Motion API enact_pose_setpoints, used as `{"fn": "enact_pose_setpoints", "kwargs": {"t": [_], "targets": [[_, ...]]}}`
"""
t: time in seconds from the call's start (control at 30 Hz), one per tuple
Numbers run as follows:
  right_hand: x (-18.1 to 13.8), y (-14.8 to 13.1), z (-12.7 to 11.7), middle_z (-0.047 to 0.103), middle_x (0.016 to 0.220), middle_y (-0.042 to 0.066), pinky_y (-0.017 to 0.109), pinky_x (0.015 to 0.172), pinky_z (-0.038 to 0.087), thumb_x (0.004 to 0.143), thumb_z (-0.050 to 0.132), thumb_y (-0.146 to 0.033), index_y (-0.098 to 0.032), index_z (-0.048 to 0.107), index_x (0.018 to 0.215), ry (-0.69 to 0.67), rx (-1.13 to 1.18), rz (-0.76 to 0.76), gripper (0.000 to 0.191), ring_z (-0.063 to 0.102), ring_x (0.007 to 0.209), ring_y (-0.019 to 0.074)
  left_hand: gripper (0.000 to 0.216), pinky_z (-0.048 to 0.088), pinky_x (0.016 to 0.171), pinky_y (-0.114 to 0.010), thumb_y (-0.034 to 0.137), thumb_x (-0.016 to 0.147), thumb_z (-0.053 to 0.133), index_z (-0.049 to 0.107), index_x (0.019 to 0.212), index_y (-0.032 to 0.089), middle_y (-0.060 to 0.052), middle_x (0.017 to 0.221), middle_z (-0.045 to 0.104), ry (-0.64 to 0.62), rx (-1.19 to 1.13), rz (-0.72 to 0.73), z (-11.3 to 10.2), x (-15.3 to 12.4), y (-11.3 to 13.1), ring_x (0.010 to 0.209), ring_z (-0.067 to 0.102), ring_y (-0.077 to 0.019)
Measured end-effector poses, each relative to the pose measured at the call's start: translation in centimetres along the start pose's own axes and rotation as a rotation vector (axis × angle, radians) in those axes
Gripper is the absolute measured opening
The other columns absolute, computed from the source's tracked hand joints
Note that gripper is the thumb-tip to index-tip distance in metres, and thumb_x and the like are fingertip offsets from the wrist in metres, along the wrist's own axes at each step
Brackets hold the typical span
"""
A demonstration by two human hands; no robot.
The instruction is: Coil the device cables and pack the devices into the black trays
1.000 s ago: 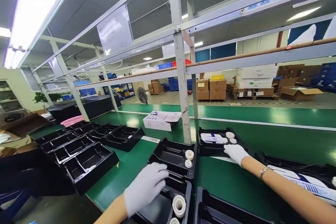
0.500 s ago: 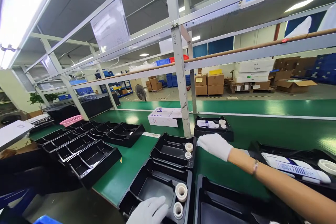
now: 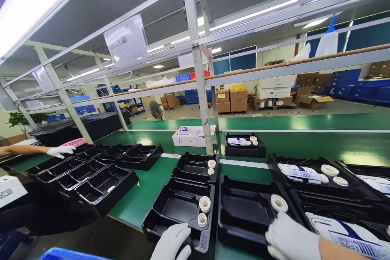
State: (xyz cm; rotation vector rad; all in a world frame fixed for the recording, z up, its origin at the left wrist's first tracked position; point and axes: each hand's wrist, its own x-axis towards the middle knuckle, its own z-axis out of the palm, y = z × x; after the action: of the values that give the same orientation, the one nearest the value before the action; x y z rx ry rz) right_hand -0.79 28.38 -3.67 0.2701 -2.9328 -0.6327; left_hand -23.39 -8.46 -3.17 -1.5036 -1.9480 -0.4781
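My left hand (image 3: 171, 244), in a white glove, grips the near rim of a black tray (image 3: 176, 207) that holds two white rolls (image 3: 204, 204) in its right-hand pockets. Just to its right lies a second black tray (image 3: 243, 213) with one white roll (image 3: 278, 203). My right hand (image 3: 289, 239), also gloved, curls over that tray's near right corner. Both trays sit at the front of the green belt (image 3: 146, 195). A white packet with blue print (image 3: 347, 233) lies in another tray right beside my right wrist.
A grey metal post (image 3: 201, 101) rises behind the trays. Beyond it sit a white box (image 3: 190, 136) and a filled tray (image 3: 243, 145). Several empty black trays (image 3: 91, 170) line the left, where a co-worker's gloved hand (image 3: 61, 151) reaches. Filled trays (image 3: 304, 174) stand right.
My right hand drew back from the far tray to the near right tray's corner. My left hand stayed at the near tray's front. A co-worker's hand came into view at the left.
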Motion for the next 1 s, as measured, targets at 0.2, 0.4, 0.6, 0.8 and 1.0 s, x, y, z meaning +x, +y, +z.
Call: {"fn": "enact_pose_setpoints", "kwargs": {"t": [0.2,0.4,0.6,0.8,1.0], "targets": [[5.8,8.6,-3.3,0.078,0.087,0.017,0.035,0.067,0.045,0.096,0.057,-0.025,-0.014,0.081,0.090,-0.273,0.144,0.165,0.027,0.076,0.082,0.0341,0.033,0.062,0.106,-0.040,0.031,0.105,0.051,0.069,0.131,0.024,-0.007,0.133,0.076,-0.147,-0.049,-0.188,0.5,4.8,-2.0,0.123,0.073,-0.0234],[8.4,11.1,-3.8,0.078,0.091,0.021,0.035,0.071,0.046,0.094,0.063,-0.024,-0.009,0.081,0.094,-0.297,0.134,0.277,0.023,0.076,0.088,0.0369,0.040,0.048,0.122,-0.043,0.025,0.101,0.055,0.067,0.138,0.018,-0.010,0.145,0.068,-0.484,-0.013,-0.324,2.2,12.3,-5.8,0.137,0.062,-0.0255],[9.1,6.7,-6.7,0.074,0.087,0.020,0.038,0.068,0.042,0.103,0.048,-0.022,-0.011,0.076,0.093,-0.115,0.100,0.256,0.031,0.072,0.082,0.0345,0.053,0.041,0.125,-0.043,0.035,0.105,0.048,0.054,0.150,0.008,-0.016,0.156,0.058,-0.511,0.100,-0.619,0.3,10.2,-9.7,0.144,0.056,-0.0293],[8.7,-5.2,-8.2,0.068,0.083,0.004,0.036,0.065,0.039,0.099,0.060,-0.037,-0.023,0.064,0.096,0.537,0.201,-0.129,0.015,0.060,0.069,0.0225,0.056,0.033,0.128,-0.039,0.035,0.107,0.038,0.049,0.152,0.004,-0.019,0.159,0.054,-0.403,0.296,-0.891,-3.7,5.2,-14.1,0.149,0.048,-0.0290],[10.8,-12.7,-6.9,0.074,0.107,0.012,0.040,0.078,0.050,0.091,0.068,-0.054,-0.020,0.067,0.122,0.608,0.164,-0.104,0.046,0.065,0.091,0.0291,0.046,0.048,0.114,-0.040,0.035,0.106,0.043,0.065,0.139,0.011,-0.014,0.147,0.066,-0.532,0.247,-0.989,-5.2,2.6,-14.8,0.130,0.064,-0.0314]]}}
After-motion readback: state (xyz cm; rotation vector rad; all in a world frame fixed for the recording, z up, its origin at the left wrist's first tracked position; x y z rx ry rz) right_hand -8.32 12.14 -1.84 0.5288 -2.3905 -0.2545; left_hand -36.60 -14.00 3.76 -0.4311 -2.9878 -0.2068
